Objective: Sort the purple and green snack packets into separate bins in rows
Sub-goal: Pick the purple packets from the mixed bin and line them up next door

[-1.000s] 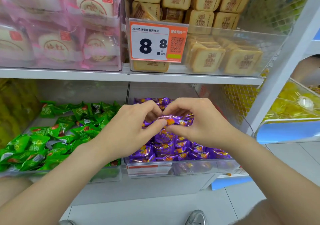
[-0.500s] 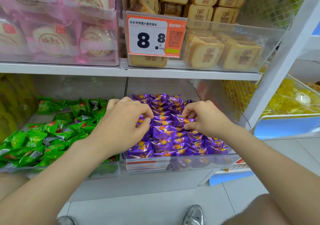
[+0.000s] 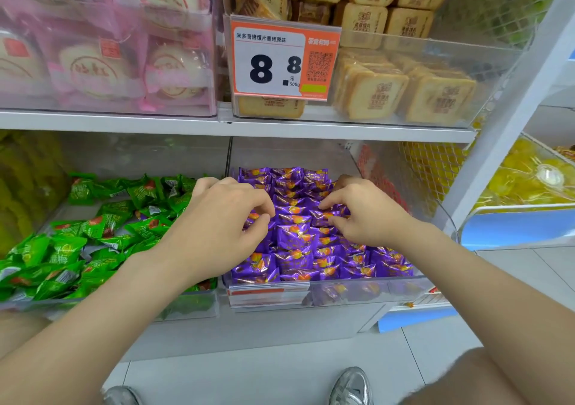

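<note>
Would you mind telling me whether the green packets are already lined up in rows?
No: the green packets lie jumbled at all angles in their bin, while the purple packets stand in rows.

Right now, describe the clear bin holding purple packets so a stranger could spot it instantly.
Find the white shelf board under the orange-and-white price tag reading 8.8. Directly below sits a clear plastic bin of purple foil packets laid in rows. Its left neighbour holds loose green packets instead.

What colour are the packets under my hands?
The packets are purple with orange marks; the head view shows it best.
</note>
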